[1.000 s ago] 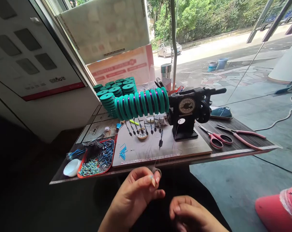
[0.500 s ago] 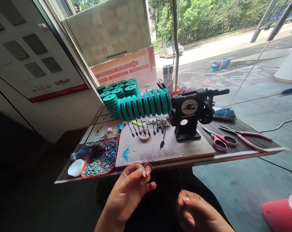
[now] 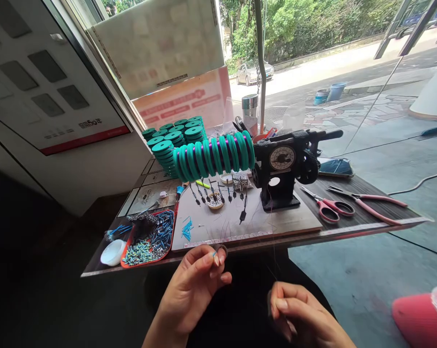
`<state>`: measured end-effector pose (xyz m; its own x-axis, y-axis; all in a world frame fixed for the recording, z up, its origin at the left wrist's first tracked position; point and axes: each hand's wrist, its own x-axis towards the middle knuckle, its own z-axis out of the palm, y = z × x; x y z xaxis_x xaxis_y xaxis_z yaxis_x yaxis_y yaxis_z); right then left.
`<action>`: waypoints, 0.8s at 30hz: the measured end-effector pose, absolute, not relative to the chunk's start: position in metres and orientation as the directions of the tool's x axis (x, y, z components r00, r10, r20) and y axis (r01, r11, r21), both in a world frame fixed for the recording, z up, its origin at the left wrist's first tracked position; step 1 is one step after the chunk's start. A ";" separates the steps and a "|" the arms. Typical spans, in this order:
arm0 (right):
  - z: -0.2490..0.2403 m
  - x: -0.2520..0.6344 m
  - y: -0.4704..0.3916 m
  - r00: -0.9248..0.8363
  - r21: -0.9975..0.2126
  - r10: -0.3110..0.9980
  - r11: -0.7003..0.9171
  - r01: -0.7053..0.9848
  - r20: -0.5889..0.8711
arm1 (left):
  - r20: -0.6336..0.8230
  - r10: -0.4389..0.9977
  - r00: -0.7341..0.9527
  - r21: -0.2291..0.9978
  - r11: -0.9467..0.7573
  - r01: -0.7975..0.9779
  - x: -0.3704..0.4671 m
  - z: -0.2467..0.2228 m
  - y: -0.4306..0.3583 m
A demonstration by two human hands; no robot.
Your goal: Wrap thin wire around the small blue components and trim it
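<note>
Near the front edge of the table, my left hand pinches a small blue piece between thumb and fingertips. To its right and lower, my right hand is closed with thumb against fingers, and a thin thread runs up from it. Above the board hangs a row of green spools on a purple rod, joined to a black machine with a dial. Small dark weights dangle below the spools. Light blue sticks lie on the board.
On the left are a red-rimmed tray of small parts and a white bowl. Stacked green spools stand behind. Scissors, pliers and a phone lie on the right. A round dish holds beads.
My right hand has shifted slightly right, and the thread above it shows more clearly. My left hand keeps its pinch almost in place. The view has shifted slightly.
</note>
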<state>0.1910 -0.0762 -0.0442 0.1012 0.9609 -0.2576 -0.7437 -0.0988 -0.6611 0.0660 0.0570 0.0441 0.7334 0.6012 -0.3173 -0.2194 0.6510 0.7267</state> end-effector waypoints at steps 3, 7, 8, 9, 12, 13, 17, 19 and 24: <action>-0.044 0.191 -0.078 0.105 -0.675 0.963 -0.095 -0.732 -0.249 | -0.339 0.624 0.704 0.732 0.645 -0.219 0.066 0.044 0.055; -0.040 0.194 -0.083 0.144 -0.743 0.952 -0.111 -0.660 -0.271 | -0.344 0.633 0.693 0.749 0.631 -0.204 0.068 0.044 0.053; -0.039 0.195 -0.084 0.157 -0.770 0.949 -0.118 -0.627 -0.273 | -0.344 0.631 0.695 0.754 0.627 -0.196 0.069 0.044 0.053; -0.038 0.196 -0.084 0.168 -0.798 0.949 -0.121 -0.591 -0.268 | -0.341 0.629 0.698 0.759 0.623 -0.191 0.070 0.043 0.053; -0.035 0.200 -0.084 0.183 -0.867 0.956 -0.117 -0.484 -0.231 | -0.326 0.627 0.707 0.767 0.613 -0.191 0.072 0.042 0.053; -0.034 0.201 -0.083 0.187 -0.880 0.957 -0.116 -0.460 -0.224 | -0.324 0.630 0.706 0.768 0.611 -0.192 0.072 0.041 0.053; -0.035 0.204 -0.083 0.220 -0.914 0.956 -0.092 -0.396 -0.192 | -0.335 0.637 0.694 0.769 0.611 -0.189 0.073 0.039 0.053; -0.036 0.205 -0.084 0.227 -0.927 0.959 -0.077 -0.367 -0.169 | -0.337 0.635 0.695 0.769 0.612 -0.186 0.074 0.040 0.052; -0.038 0.203 -0.086 0.236 -0.927 0.956 -0.078 -0.366 -0.173 | -0.362 0.674 0.643 0.773 0.603 -0.197 0.075 0.039 0.052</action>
